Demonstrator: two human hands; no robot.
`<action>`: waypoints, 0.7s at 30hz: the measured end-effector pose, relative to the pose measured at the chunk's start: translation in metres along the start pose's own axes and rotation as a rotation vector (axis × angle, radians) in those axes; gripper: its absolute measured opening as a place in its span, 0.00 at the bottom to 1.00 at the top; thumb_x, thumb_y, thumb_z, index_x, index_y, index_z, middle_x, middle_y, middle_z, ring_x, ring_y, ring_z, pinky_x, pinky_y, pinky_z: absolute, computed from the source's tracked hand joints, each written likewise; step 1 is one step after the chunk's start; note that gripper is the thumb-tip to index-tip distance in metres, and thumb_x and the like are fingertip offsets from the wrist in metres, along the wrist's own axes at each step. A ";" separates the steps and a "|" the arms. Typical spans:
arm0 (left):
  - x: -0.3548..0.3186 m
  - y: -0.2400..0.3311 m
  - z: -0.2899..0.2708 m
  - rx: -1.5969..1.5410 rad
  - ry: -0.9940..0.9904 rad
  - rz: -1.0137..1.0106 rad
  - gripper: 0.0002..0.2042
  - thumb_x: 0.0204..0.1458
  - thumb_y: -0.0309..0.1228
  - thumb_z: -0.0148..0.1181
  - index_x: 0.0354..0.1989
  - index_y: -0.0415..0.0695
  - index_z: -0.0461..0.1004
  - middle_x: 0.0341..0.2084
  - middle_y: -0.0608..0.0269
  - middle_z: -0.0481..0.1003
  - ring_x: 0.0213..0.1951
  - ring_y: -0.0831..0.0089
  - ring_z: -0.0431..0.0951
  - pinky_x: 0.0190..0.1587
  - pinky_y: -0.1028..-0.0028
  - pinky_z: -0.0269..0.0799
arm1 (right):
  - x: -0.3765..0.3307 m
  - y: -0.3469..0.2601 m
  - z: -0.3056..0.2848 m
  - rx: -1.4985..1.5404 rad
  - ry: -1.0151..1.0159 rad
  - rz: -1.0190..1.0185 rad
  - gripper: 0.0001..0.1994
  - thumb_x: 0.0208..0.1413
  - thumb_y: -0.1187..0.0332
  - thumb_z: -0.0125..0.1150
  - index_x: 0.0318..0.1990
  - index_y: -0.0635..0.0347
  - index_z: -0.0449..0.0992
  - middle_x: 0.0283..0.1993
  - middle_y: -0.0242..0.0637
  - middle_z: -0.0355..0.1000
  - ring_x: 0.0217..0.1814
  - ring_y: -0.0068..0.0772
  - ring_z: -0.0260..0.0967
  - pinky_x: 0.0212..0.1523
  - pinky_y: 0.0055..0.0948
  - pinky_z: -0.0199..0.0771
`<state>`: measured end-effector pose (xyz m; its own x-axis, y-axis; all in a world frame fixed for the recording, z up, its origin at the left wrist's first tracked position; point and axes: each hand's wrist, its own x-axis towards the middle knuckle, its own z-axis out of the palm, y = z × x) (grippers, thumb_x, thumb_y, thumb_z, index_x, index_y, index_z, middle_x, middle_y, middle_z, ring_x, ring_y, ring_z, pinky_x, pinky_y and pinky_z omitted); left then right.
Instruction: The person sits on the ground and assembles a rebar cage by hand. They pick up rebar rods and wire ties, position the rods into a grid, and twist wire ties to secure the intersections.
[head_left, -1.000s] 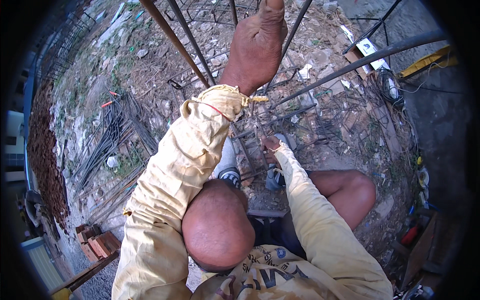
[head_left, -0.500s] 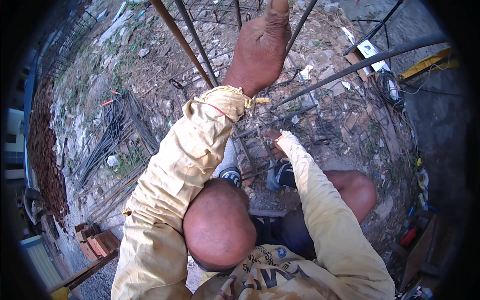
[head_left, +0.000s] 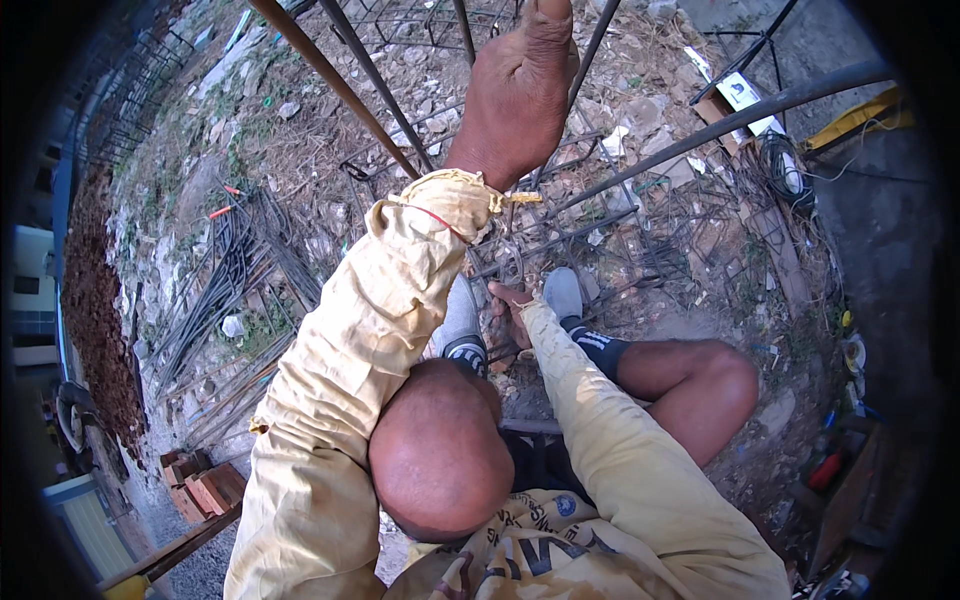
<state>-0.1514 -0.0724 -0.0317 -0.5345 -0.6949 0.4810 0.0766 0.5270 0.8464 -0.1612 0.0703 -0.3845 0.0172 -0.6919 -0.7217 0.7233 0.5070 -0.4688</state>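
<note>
My left hand is raised among upright steel bars, thumb pointing up. Its fingers curl out of sight behind the hand, and whatever they grip is hidden. One dark bar passes close by on its right; a rusty bar and another dark bar lean on its left. Lower down, between my two feet, is my right hand. Its thumb stretches to the left, apart from the fingers, and nothing shows in it. Just beyond lies a rebar cage of thin steel, close to the ground.
A long thick bar slants across the right. Bundled rods lie on rubble to the left, with red bricks nearer me. At the right are a white-and-brown box, coiled cable and a yellow object.
My right hand has moved left and slightly nearer, away from the rebar cage, uncovering my right shoe. My left hand keeps its place and shape, while the view has shifted slightly.
</note>
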 end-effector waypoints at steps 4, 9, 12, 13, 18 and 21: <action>0.004 -0.003 0.001 -0.016 -0.037 -0.035 0.36 0.61 0.61 0.24 0.12 0.44 0.57 0.09 0.68 0.55 0.17 0.75 0.55 0.22 0.69 0.52 | 0.011 0.029 0.022 0.205 -0.072 -0.091 0.15 0.47 0.54 0.70 0.30 0.49 0.70 0.22 0.29 0.67 0.23 0.26 0.67 0.24 0.29 0.69; 0.007 -0.004 0.007 -0.041 -0.027 -0.031 0.36 0.60 0.62 0.24 0.11 0.46 0.56 0.09 0.70 0.55 0.16 0.76 0.54 0.21 0.71 0.51 | 0.007 0.028 0.025 0.156 0.041 -0.076 0.18 0.46 0.52 0.70 0.31 0.51 0.69 0.19 0.30 0.66 0.20 0.28 0.63 0.26 0.27 0.65; 0.003 -0.011 0.001 -0.125 0.012 -0.119 0.35 0.60 0.63 0.25 0.10 0.47 0.56 0.08 0.71 0.56 0.15 0.78 0.55 0.19 0.73 0.51 | -0.010 0.021 0.047 -0.053 0.199 -0.197 0.19 0.45 0.51 0.71 0.30 0.53 0.70 0.19 0.30 0.66 0.21 0.29 0.66 0.26 0.28 0.67; 0.003 -0.011 0.001 -0.133 0.009 -0.110 0.35 0.60 0.63 0.25 0.10 0.48 0.56 0.08 0.71 0.56 0.14 0.78 0.55 0.19 0.73 0.50 | -0.013 0.020 0.047 -0.080 0.202 -0.212 0.18 0.45 0.53 0.71 0.31 0.53 0.70 0.19 0.30 0.66 0.21 0.28 0.67 0.25 0.28 0.68; 0.008 -0.014 0.005 -0.284 -0.021 -0.130 0.35 0.59 0.64 0.25 0.10 0.49 0.56 0.08 0.72 0.56 0.13 0.79 0.54 0.17 0.74 0.50 | 0.003 0.014 -0.003 0.423 -0.173 -0.025 0.10 0.53 0.62 0.66 0.34 0.55 0.72 0.19 0.27 0.66 0.21 0.19 0.68 0.21 0.24 0.71; 0.010 -0.012 0.006 -0.245 -0.030 -0.099 0.34 0.59 0.64 0.24 0.11 0.50 0.56 0.08 0.72 0.55 0.12 0.79 0.53 0.17 0.75 0.50 | 0.000 0.018 -0.011 0.935 -0.493 0.110 0.05 0.59 0.64 0.60 0.36 0.51 0.73 0.23 0.26 0.68 0.20 0.11 0.66 0.20 0.22 0.73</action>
<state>-0.1627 -0.0823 -0.0382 -0.5741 -0.7205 0.3889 0.2218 0.3204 0.9210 -0.1558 0.0852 -0.3984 0.2408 -0.9045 -0.3521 0.9403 0.1275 0.3156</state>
